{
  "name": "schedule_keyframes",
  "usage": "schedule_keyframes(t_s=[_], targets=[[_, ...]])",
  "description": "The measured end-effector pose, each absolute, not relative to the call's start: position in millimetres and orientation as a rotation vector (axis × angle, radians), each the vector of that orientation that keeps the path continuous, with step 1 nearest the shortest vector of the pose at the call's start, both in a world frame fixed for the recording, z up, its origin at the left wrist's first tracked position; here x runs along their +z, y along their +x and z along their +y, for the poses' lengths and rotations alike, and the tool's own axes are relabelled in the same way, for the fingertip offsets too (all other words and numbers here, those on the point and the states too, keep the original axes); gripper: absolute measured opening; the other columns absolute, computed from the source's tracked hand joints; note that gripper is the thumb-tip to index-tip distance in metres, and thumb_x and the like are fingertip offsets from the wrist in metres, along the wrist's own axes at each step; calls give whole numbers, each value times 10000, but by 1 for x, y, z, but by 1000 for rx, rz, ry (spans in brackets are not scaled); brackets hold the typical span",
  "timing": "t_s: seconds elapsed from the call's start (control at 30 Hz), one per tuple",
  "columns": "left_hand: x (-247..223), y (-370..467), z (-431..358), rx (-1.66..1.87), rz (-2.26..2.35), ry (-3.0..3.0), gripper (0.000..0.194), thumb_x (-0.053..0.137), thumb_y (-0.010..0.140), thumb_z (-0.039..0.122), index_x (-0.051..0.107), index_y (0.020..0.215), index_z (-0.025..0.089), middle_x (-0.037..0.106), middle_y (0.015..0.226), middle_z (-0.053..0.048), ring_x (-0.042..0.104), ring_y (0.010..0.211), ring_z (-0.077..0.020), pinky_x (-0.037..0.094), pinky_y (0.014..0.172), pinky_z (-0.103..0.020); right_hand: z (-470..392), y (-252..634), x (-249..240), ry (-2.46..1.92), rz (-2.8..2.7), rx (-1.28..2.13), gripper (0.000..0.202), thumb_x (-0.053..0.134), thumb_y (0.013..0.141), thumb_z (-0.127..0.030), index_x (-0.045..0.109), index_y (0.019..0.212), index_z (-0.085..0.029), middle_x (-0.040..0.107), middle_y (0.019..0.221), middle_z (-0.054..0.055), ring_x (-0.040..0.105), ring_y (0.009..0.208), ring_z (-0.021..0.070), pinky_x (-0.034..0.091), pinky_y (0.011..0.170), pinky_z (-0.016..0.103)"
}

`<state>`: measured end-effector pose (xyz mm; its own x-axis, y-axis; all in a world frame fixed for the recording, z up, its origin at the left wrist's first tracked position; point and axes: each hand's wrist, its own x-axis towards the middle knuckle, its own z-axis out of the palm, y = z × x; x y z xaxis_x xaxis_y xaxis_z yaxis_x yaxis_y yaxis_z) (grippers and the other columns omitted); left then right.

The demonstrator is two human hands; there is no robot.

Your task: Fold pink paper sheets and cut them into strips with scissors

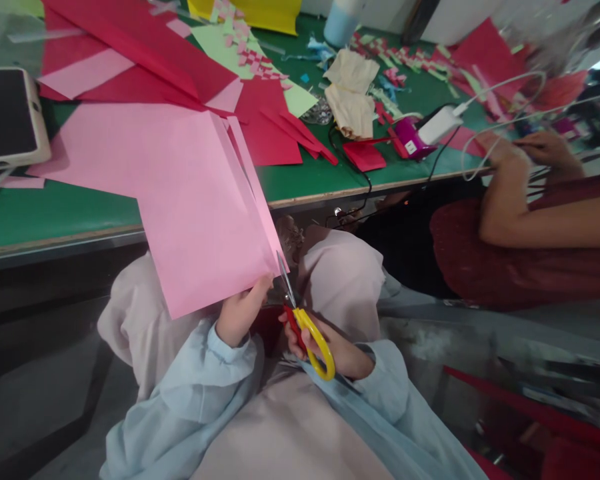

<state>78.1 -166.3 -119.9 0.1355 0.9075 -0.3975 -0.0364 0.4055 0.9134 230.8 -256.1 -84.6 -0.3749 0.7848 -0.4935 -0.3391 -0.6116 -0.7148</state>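
green table (55,215), one pair of scissors (300,315)

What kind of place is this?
Probably a craft room or workshop: scissors meet the edge of pink paper, more cut paper lies on a green table, and another person is beside it.

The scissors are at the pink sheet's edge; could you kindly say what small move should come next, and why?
Probably a gentle squeeze of the scissors with the right hand, as the blades lie at the pink sheet's near right corner and the left hand pinches the edge beside them.
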Motion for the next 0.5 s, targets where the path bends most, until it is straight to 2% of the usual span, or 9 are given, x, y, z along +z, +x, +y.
schedule_keyframes(t_s=[0.2, 0.5], targets=[[-118, 79, -167, 841, 1237, 931, 323, 652, 776, 444, 599, 594, 183, 477, 473, 30, 458, 455, -117, 419, 487, -275, -258, 231, -89, -1124, -712, 2016, 508, 646, 794, -600, 509, 1098, -217, 411, 793, -38, 411, 572, 61, 297, 549, 255], [-116, 78, -166, 836, 1221, 932, 329, 651, 777, 458, 611, 599, 185, 502, 488, 22, 472, 466, -123, 441, 504, -283, -259, 233, -91, -1188, -763, 1987, 519, 669, 782, -581, 472, 1104, -224, 440, 717, -53, 401, 594, 85, 309, 590, 273]])
